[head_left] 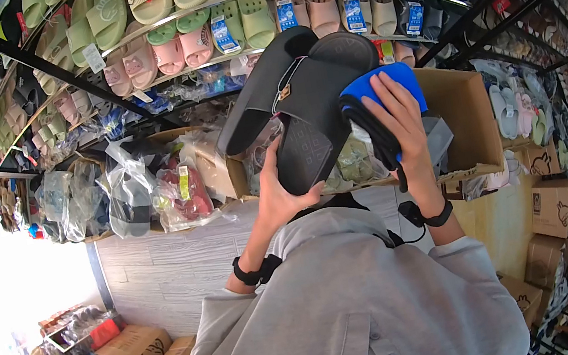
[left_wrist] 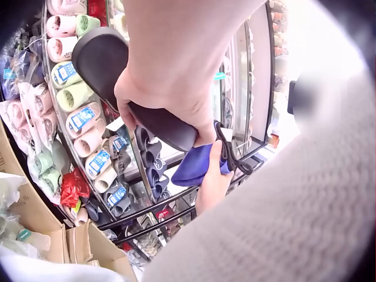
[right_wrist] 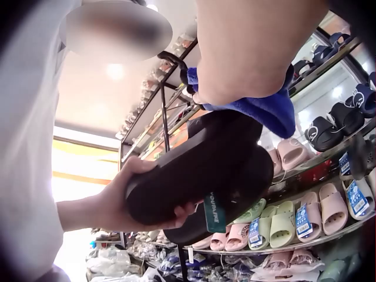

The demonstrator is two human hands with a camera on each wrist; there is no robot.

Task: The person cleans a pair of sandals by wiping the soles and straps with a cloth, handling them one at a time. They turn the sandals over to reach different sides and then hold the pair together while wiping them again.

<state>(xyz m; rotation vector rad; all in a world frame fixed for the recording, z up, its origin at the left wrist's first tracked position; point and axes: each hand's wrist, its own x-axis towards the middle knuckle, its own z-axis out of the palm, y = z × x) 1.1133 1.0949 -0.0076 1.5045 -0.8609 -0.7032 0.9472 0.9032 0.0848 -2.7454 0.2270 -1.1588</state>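
Note:
A pair of black slippers [head_left: 305, 146], joined by a thin cord with a small tag, is held up in front of the body. My left hand [head_left: 279, 192] grips the near slipper by its heel end, thumb on the footbed; in the left wrist view the left hand [left_wrist: 170, 100] curls round a black sole [left_wrist: 158, 124]. My right hand [head_left: 401, 122] holds a blue and black cloth [head_left: 388, 83] against the side of the slippers. The right wrist view shows a green tag [right_wrist: 214, 212] hanging from the dark slippers [right_wrist: 200, 164].
Curved racks of slippers [head_left: 260, 25] stand ahead. Below them are an open cardboard box [head_left: 464, 119] and bagged slippers [head_left: 131, 194]. More cardboard boxes [head_left: 553, 209] stand at the right, others [head_left: 137, 349] at the lower left. Black rack posts cross both sides.

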